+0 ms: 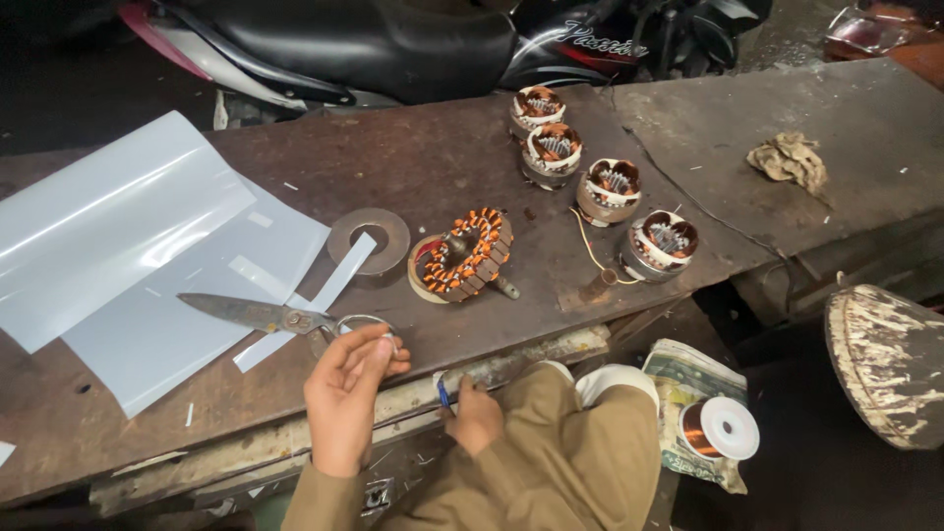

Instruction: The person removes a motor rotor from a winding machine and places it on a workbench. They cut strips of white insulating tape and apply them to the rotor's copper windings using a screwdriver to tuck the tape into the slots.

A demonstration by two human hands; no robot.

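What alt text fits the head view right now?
Seated at a worn bench, a person's left hand pinches a small pale piece beside scissors; the right hand holds a blue pen. A copper-wound stator and translucent sheets lie ahead.

single head-worn cam, looks steeply down and forward from above the person's lap; workbench (472,157) runs diagonally across frame, front edge near, far edge at a parked motorcycle (393,39). left hand (344,393) and right hand (477,418) sit bottom centre, closest to lens. no second view to overlap
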